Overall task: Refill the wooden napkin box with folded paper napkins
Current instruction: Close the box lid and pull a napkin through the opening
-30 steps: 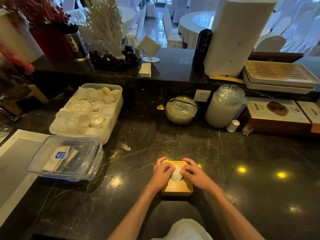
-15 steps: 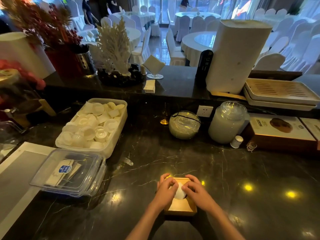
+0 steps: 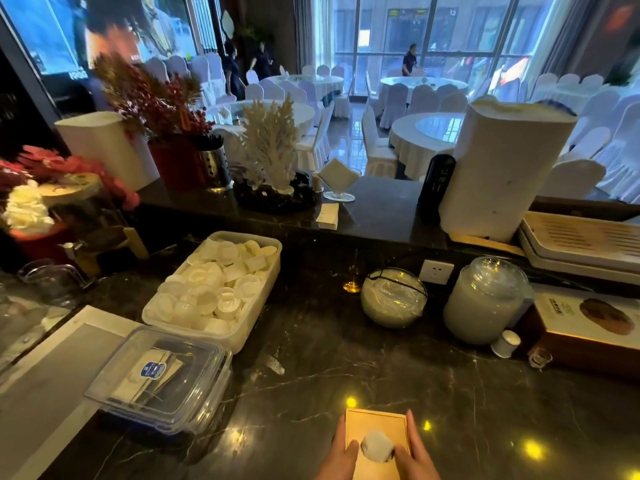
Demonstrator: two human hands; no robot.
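Observation:
The wooden napkin box [image 3: 377,426] lies flat on the dark marble counter at the bottom edge of the head view. A tuft of white paper napkin [image 3: 376,446] sticks out of the round hole in its lid. My left hand [image 3: 341,457] grips the box's left side, thumb resting on the lid beside the napkin. On the right side, my right hand [image 3: 414,453] holds the box the same way, with its thumb touching the napkin. Both wrists are cut off by the frame.
A clear lidded plastic box [image 3: 162,379] and a white tub of small cups [image 3: 221,282] stand to the left. A glass bowl [image 3: 393,297], a glass jar [image 3: 485,299] and a brown carton [image 3: 585,327] line the back right. A raised ledge runs behind.
The view has tilted upward, so the box and hands now sit at the bottom edge. My hands have shifted from covering the hole to holding the box's two sides.

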